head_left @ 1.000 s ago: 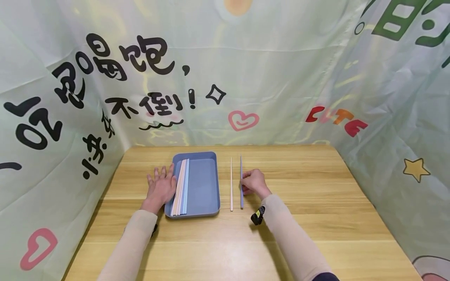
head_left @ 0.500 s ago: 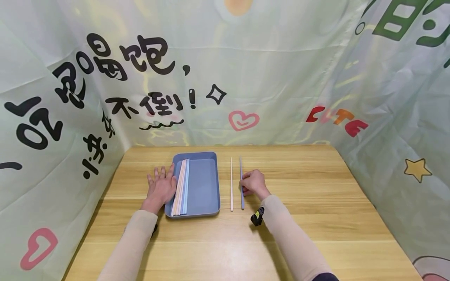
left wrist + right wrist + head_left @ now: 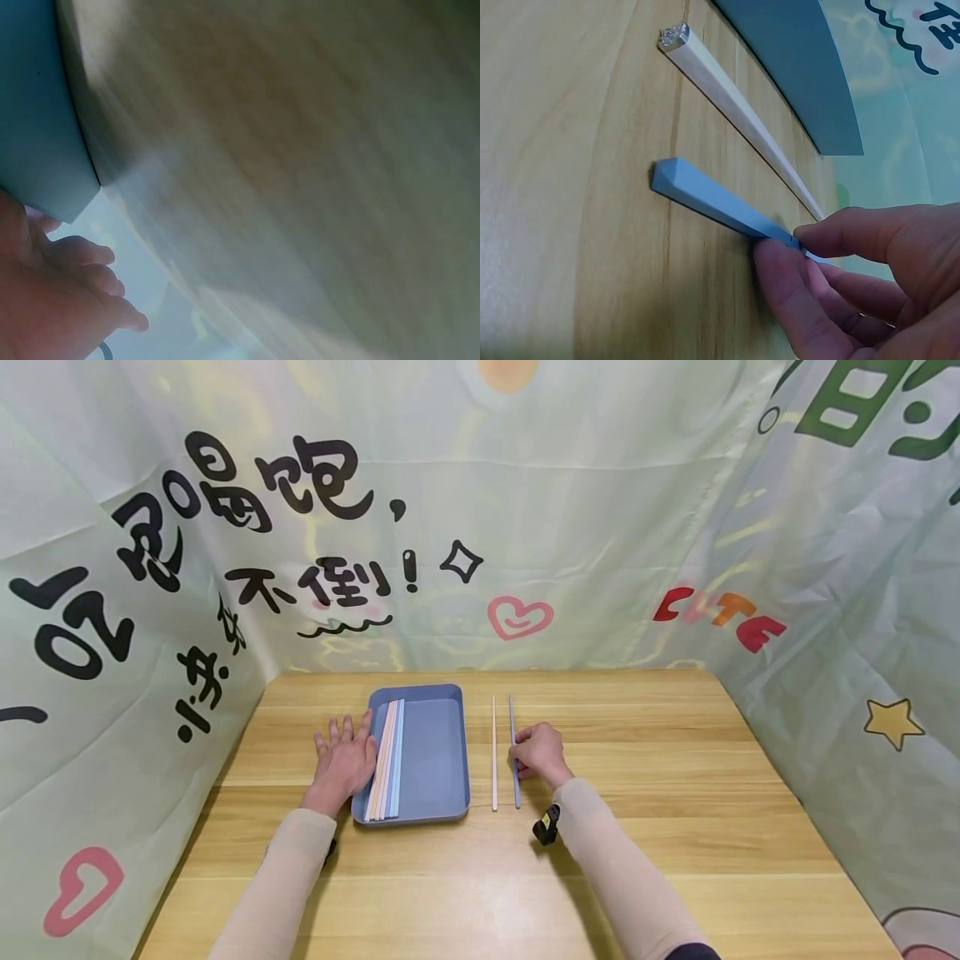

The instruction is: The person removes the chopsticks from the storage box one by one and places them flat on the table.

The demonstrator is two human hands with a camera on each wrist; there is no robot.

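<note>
Two chopsticks (image 3: 493, 753), spaced apart, run alongside the tray's edge (image 3: 465, 760).

Pale cloth (image 3: 600, 527) around a wooden table (image 3: 675, 852)
Creased, it rises on three sides with black lettering (image 3: 351, 585), pink hearts (image 3: 517, 625) and a yellow star (image 3: 894, 723); soft glare (image 3: 480, 893) whitens the table's near part.

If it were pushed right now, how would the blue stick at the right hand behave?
The blue stick is probably stiff, since it runs straight. Its slimness suggests little weight. The flat faces near its end hint it may slide across the table rather than roll.
</note>
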